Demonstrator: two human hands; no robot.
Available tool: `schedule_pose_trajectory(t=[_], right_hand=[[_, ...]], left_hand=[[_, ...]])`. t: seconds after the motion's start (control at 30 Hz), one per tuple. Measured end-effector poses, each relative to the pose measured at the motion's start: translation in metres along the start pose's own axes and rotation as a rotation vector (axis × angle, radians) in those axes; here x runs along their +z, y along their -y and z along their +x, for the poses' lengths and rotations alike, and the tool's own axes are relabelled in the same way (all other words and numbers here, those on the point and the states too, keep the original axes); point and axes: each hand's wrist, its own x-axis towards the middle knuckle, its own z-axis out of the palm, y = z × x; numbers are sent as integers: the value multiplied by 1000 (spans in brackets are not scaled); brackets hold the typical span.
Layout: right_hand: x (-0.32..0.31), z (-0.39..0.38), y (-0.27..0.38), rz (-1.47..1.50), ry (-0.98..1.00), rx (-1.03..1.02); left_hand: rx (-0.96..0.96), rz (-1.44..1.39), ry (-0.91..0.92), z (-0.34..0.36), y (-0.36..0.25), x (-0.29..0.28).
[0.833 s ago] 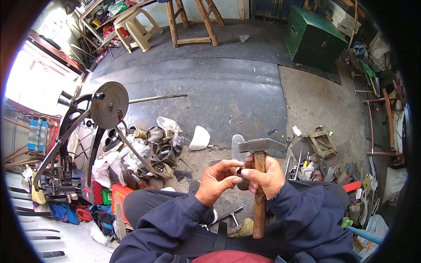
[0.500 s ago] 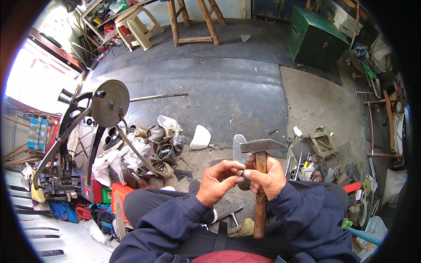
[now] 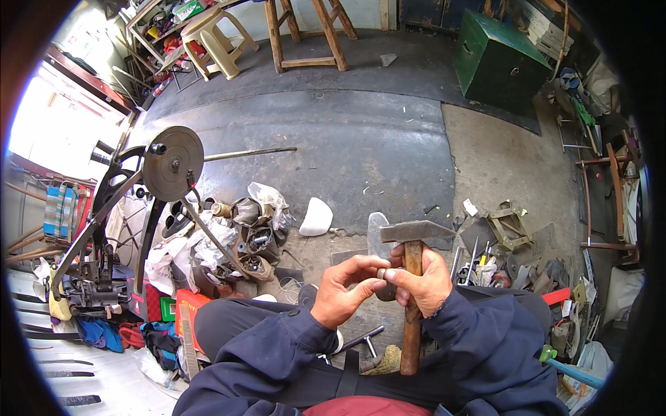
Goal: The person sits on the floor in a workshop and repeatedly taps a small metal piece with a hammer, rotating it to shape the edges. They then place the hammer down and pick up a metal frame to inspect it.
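Note:
My left hand (image 3: pixel 347 291) has its thumb and fingertips closed around a small, dull piece (image 3: pixel 381 273) at the middle. My right hand (image 3: pixel 423 281) is wrapped round the wooden handle of a hammer (image 3: pixel 416 229), head uppermost, with its thumb on that small piece too. Just behind the hammer and my fingers stands a grey metal foot-shaped plate (image 3: pixel 379 232), its lower part partly hidden by my hands. Below, between my legs, lie a metal T-shaped tool (image 3: pixel 369 343) and a yellowish lump (image 3: pixel 388 358).
A black iron machine with a wheel (image 3: pixel 173 163) stands at left, beside bags and shoes (image 3: pixel 236 243). Scrap metal and tools (image 3: pixel 506 229) lie at right. A plastic stool (image 3: pixel 213 35), a wooden stool (image 3: pixel 309 61) and a green box (image 3: pixel 499 62) stand farther back.
My hands and the hammer have shifted very slightly to the right. The grip on the hammer and the small piece looks the same.

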Motion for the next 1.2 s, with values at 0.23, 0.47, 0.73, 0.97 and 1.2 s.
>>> schedule_pose_trajectory(t=[0.23, 0.47, 0.73, 0.97, 1.2], right_hand=[[0, 0, 0, 8, 11, 17], [1, -1, -1, -80, -2, 13], [2, -4, -2, -150, -8, -53], [2, -4, -3, -155, -3, -16], [2, -5, -4, -149, -3, -54]], left_hand=[[141, 263, -101, 0, 2, 2], [126, 304, -113, -1, -1, 5], [142, 371, -106, 0, 0, 4], [185, 322, -124, 0, 6, 3], [102, 268, -143, 0, 2, 6]])
